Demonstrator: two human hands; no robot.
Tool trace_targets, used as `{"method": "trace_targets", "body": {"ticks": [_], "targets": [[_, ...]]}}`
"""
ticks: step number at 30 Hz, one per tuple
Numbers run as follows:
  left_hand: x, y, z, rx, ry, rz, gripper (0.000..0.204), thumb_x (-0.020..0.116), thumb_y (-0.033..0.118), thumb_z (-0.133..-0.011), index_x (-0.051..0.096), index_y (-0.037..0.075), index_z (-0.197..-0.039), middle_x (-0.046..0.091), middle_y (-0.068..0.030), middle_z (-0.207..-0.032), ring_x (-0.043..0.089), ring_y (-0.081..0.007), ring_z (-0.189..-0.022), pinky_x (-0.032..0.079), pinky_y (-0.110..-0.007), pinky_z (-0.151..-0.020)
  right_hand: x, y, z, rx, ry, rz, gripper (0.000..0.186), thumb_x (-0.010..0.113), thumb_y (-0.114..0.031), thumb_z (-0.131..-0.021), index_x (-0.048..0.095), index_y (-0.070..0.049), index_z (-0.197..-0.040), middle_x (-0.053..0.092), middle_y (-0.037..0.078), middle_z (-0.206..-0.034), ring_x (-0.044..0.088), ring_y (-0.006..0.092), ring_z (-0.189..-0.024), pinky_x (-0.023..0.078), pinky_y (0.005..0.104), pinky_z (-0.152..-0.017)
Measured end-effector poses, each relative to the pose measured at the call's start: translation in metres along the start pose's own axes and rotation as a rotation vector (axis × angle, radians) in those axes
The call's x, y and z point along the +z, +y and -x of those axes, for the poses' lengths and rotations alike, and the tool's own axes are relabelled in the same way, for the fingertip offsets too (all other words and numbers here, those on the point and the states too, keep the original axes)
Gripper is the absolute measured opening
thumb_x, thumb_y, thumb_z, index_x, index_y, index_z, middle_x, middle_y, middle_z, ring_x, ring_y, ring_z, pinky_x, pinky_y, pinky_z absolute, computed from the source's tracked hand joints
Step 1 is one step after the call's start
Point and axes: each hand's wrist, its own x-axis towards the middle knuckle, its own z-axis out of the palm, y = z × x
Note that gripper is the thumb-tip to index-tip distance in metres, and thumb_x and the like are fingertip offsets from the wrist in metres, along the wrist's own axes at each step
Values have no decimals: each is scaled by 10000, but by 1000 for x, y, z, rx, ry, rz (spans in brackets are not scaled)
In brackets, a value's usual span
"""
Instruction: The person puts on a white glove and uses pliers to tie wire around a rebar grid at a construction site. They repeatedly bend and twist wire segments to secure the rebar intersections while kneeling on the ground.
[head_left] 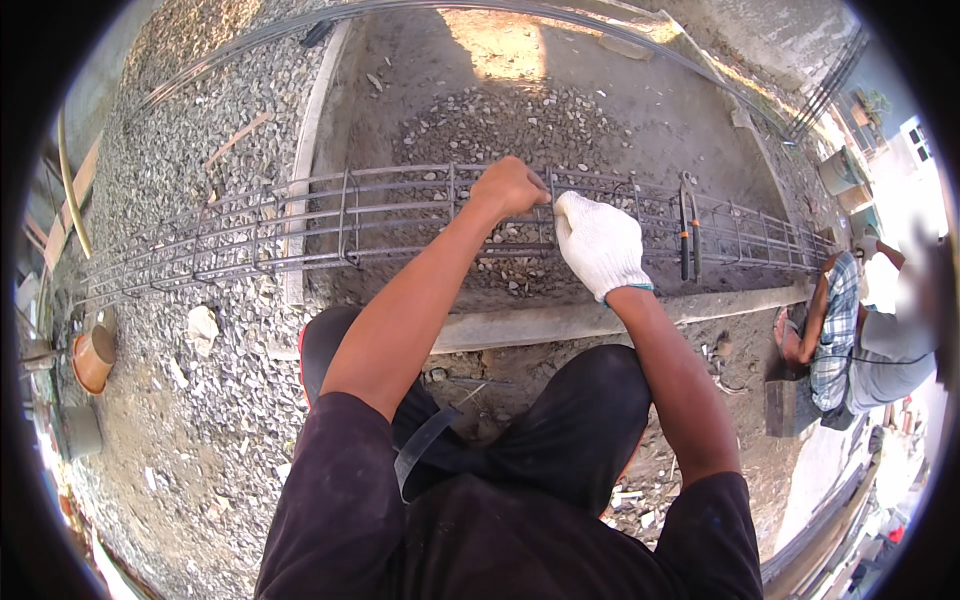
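Note:
A long cage of steel reinforcing bars [347,212] with square stirrups stretches from left to right in front of me. At its middle, my bare left hand [510,187] is closed with fingertips by a stirrup on the upper bars. Just right of it, my right hand [600,240], in a white knit glove, is closed with thumb and fingertips against the same stirrup. Whatever either hand pinches is too small or hidden to make out. To the right of the glove, a pair of pincers [685,245] with orange-marked handles hangs on the cage.
Beneath the cage lies a concrete-edged bed with gravel [530,120]. Its near concrete edge [560,325] runs before my knees. Another person [835,320] sits at the right. Long bars [400,8] cross the far side. An orange-brown bucket [94,359] stands at the left.

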Motion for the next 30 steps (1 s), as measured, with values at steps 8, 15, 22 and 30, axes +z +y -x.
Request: {"method": "trace_targets", "body": {"ticks": [8, 15, 22, 30], "targets": [[10, 6, 14, 61, 210, -74, 246, 872, 334, -902, 917, 153, -1062, 866, -105, -1008, 824, -307, -936, 632, -446, -901, -12, 1, 3, 68, -64, 14, 182, 623, -228, -1014, 743, -113, -1087, 811, 153, -987, 793, 394, -930, 609, 559, -799], [24, 6, 36, 179, 352, -102, 217, 852, 287, -906, 911, 131, -1045, 854, -141, -991, 814, -317, -903, 630, -448, -879, -13, 11, -12, 32, -32, 74, 149, 620, -210, -1009, 721, -109, -1048, 802, 150, -981, 791, 395, -933, 608, 548, -783], [20, 8, 40, 142, 291, -58, 224, 860, 278, -918, 908, 115, -1065, 858, -120, -964, 807, -235, -837, 625, -415, -823, -32, 16, -43, -41, -175, 235, 180, 599, -210, -1001, 744, -104, -1014, 800, 180, -955, 790, 426, -930, 608, 566, -775], [22, 23, 34, 10, 336, -28, 220, 880, 337, -904, 916, 183, -1056, 858, -103, -960, 820, -301, -896, 636, -451, -859, -38, 14, -26, -94, -325, 222, 178, 636, -190, -957, 783, -103, -1005, 801, 185, -938, 797, 423, -905, 619, 564, -792]]}}
